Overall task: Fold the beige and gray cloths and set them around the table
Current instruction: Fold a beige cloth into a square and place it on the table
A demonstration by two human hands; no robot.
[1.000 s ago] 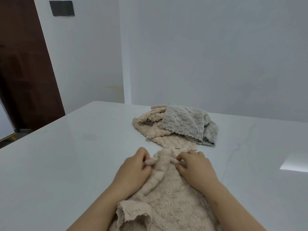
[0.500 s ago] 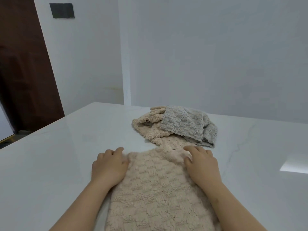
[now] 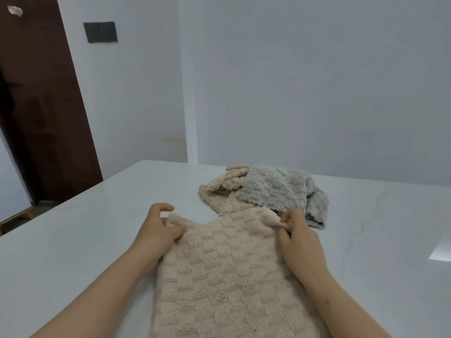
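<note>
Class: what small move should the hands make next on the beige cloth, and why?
Probably fold the far corners back toward the person: the left hand and right hand each pinch a far corner of the beige cloth, which lies spread flat.

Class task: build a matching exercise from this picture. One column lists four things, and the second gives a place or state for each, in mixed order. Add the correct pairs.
Column A
1. left hand
2. right hand
3. gray cloth
4. brown door

Column B
a. lies over the crumpled beige cloth, further back
b. pinches the far right corner of the spread beige cloth
c. stands beyond the left edge of the table
d. holds the far left corner of the spread beige cloth

Pairs: 1-d; 2-b; 3-a; 4-c
</note>
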